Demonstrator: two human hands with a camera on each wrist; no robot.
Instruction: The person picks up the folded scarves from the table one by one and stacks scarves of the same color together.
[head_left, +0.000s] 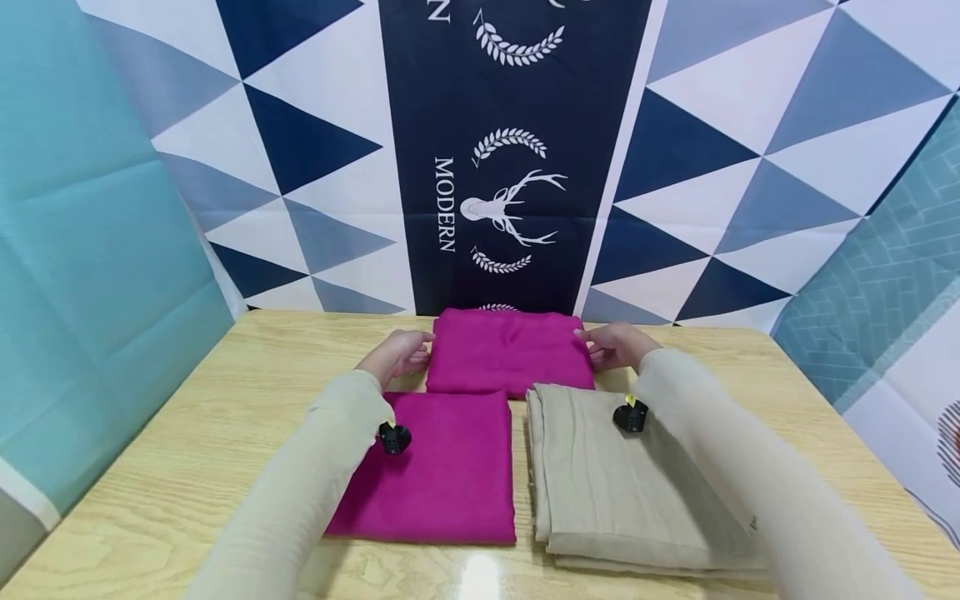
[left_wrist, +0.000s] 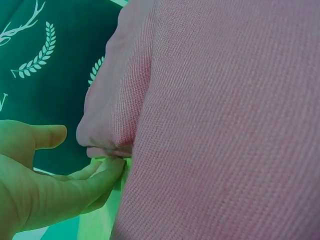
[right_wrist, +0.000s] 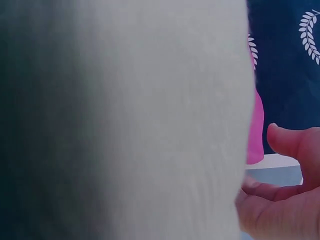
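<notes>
A folded magenta cloth lies at the back of the table, between my two hands. My left hand is at its left edge. In the left wrist view the fingertips reach under the corner of that cloth, while the thumb stands apart from it. At the opposite edge is my right hand. Its thumb and fingers are spread apart beside the pink edge in the right wrist view, with part of the fingers hidden behind blurred beige fabric.
Nearer on the wooden table lie a second folded magenta cloth, under the left forearm, and a thicker folded beige cloth, partly covered by the right forearm. A patterned curtain hangs right behind the table's back edge.
</notes>
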